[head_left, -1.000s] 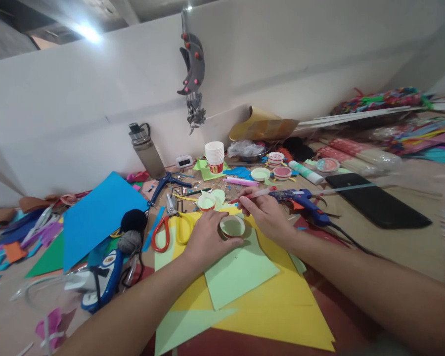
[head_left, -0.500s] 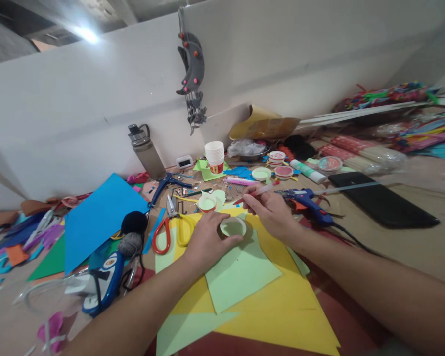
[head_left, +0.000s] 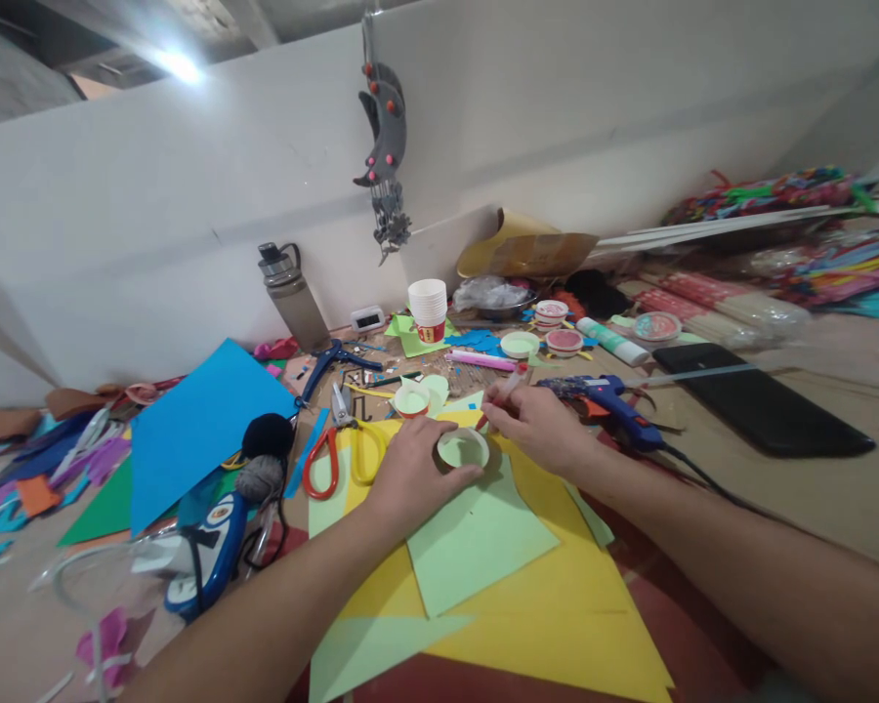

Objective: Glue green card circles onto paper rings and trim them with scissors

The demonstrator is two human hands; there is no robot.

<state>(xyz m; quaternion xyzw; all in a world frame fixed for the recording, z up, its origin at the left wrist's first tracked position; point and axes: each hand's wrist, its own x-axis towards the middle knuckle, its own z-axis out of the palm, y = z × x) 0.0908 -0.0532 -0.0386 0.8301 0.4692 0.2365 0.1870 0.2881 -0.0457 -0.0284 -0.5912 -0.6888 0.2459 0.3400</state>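
My left hand curls its thumb and fingers around a short, round white paper-cup piece and presses it onto a light green paper sheet. Green shows inside its rim; whether it has a bottom I cannot tell. Closed around a red pen, my right hand holds the tip down beside the far right of that rim. Yellow paper sheets lie underneath. Close to my left fingers are scissors with red and yellow handles and another short cup piece.
A blue glue gun with its cord lies right of my right hand, with a black phone beyond. Stacked paper cups and a bottle stand at the back. Blue sheet and yarn balls lie left.
My right hand has brought the pen down and nearer, its tip now by the cup piece's rim, with the pen more upright. My left hand keeps its hold on the cup piece.
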